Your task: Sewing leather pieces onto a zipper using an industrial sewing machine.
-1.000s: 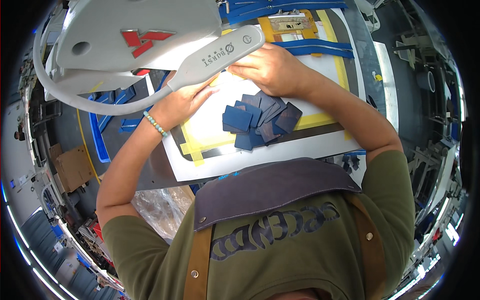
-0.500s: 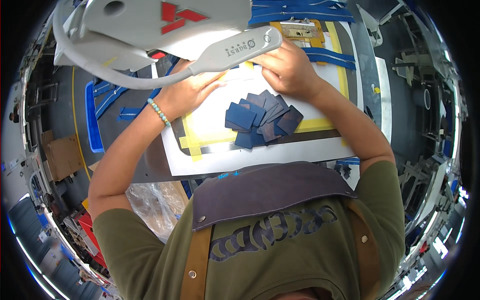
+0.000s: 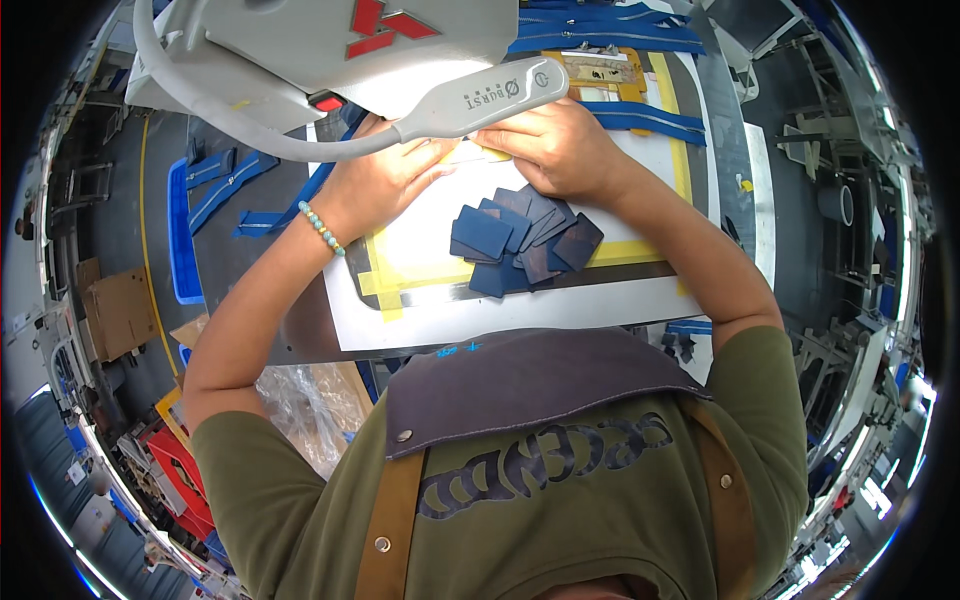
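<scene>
My left hand (image 3: 375,190), with a beaded bracelet at its wrist, lies under the sewing machine (image 3: 440,40). Its visible fingers stretch to the right over the white work surface, and a blue zipper strip (image 3: 318,183) runs beside it. My right hand (image 3: 555,150) is closed, thumb and fingers pressed together close to the left fingertips. What it pinches is hidden by the grey lamp (image 3: 480,100) and by the fingers. Just below both hands, a loose pile of dark blue rectangular patches (image 3: 485,233) overlaps on the white surface.
Blue zippers (image 3: 600,38) lie at the back right, by a yellow-framed template (image 3: 600,70). Another zipper (image 3: 650,120) crosses right of my hand. At the left stands a blue bin (image 3: 182,235) beside more zippers (image 3: 230,190). Yellow tape (image 3: 390,285) edges the white sheet.
My right hand has moved left and slightly down, its fingertips now closer to my left hand. The machine and lamp sit slightly farther right and higher in view.
</scene>
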Demonstrator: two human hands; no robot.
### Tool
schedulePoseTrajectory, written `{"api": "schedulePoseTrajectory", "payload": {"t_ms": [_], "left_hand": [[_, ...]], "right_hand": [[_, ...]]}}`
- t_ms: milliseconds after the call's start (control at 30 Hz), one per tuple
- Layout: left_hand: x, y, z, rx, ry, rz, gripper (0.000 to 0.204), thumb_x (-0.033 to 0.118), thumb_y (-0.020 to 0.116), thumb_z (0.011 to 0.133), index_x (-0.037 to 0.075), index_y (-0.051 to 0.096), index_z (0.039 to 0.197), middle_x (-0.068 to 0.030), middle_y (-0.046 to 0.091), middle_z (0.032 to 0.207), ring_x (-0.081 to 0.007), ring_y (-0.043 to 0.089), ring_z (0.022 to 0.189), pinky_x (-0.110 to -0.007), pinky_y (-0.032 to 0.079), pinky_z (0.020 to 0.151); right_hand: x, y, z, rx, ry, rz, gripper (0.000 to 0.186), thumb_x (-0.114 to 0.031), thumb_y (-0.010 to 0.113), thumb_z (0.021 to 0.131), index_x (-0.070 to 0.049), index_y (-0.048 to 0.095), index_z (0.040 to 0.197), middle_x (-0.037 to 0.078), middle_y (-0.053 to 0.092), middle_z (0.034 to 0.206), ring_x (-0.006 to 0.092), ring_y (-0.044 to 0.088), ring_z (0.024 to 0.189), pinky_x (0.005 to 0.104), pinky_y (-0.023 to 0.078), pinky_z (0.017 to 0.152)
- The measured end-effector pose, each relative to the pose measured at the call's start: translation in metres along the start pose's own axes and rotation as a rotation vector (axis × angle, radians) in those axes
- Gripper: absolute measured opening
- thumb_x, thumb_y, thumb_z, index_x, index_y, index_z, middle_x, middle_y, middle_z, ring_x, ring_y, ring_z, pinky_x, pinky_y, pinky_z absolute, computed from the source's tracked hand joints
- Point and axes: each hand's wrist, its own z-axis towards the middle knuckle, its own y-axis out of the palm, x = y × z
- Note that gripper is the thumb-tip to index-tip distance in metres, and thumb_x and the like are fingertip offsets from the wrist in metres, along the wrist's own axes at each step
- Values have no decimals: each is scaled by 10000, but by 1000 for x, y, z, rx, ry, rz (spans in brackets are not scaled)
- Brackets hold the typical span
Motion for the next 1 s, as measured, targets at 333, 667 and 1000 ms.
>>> {"api": "schedulePoseTrajectory", "payload": {"t_ms": [333,667,1000], "left_hand": [[0,-12,-2,-13,95,6,286,49,732,871,27,725,1156,-118,710,1241,-277,708,1062,-357,575,908],[-2,-9,2,-11,54,-41,344,75,724,845,99,722,1188,-44,719,1173,-285,643,1025,-385,542,928],[-4,-5,-6,68,3,-56,285,121,731,878,40,732,1152,-69,740,1102,-295,663,1003,-397,557,889]], "right_hand": [[0,3,-2,11,13,2,325,-32,682,773,-88,762,1084,7,725,1116,184,655,1058,338,514,915],[2,-1,-4,5,-5,-13,339,-35,687,772,-82,750,1102,16,726,1115,198,655,1055,358,517,915],[6,-9,8,93,-24,-53,257,-106,735,826,-82,750,1081,24,732,1035,230,664,1012,345,551,837]]}}
